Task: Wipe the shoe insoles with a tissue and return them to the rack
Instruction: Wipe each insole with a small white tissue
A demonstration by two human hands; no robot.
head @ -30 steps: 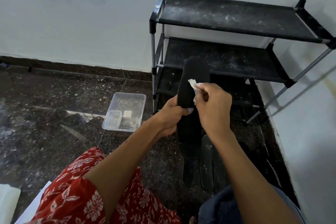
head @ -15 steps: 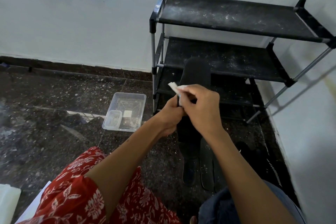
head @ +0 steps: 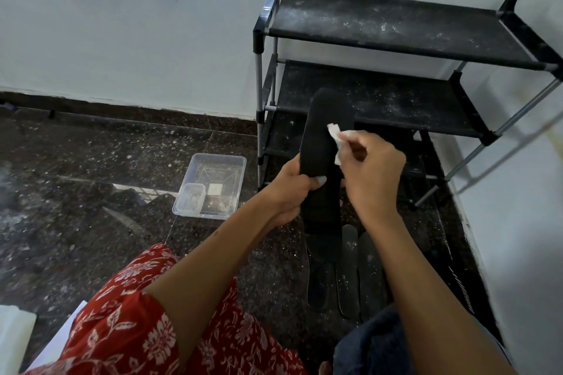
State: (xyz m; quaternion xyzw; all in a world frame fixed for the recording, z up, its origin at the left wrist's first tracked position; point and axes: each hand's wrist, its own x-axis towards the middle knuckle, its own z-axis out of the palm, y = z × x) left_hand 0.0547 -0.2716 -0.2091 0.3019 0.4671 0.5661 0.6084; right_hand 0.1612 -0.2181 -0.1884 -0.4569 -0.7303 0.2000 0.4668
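Her left hand (head: 289,189) has its grip wrapped around the middle of a long black foam insole (head: 323,155), held upright in front of the dusty black three-tier shoe rack (head: 396,24). Her right hand (head: 371,170) pinches a small crumpled white tissue (head: 334,133) against the insole's right edge. More dark insoles (head: 348,271) lie on the speckled stone floor (head: 91,176) below.

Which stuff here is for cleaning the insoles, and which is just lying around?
For the job: held insole, tissue, floor insoles, rack, left hand, right hand.

Lying around: plastic tub, white paper.
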